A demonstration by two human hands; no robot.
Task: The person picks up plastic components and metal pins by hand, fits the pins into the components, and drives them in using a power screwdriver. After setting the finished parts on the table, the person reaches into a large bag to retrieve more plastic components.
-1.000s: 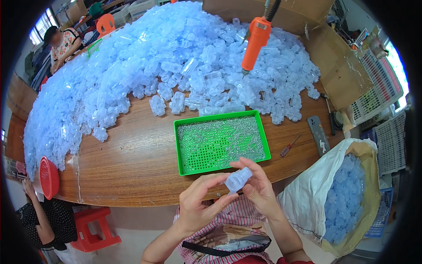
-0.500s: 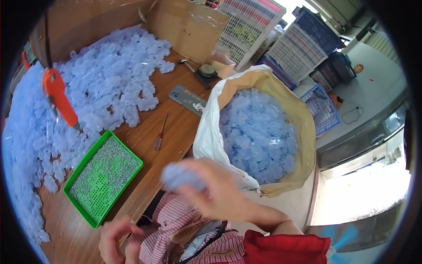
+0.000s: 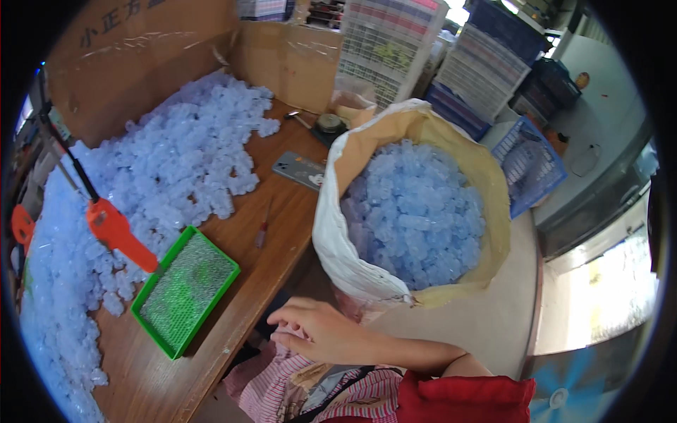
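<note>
My right hand hovers over the striped cloth on my lap, just off the table's front edge. Its fingers are loosely bent and apart, with nothing visible in them. My left hand is out of the picture. Beyond the right hand stands a large white woven sack with a tan lining, holding a heap of translucent pale-blue plastic pieces. To the left, on the wooden table, a green tray holds many small silvery metal parts. Above the tray's left corner hangs an orange electric screwdriver.
A big pile of similar bluish pieces covers the table's left and back, against cardboard. A grey phone, a hand screwdriver and a round dark object lie near the sack. Stacked crates and a fan stand around.
The bluish piece that was in my right hand is gone from it, and that hand is lower. My left hand has left the picture. The whole view has shifted slightly.
</note>
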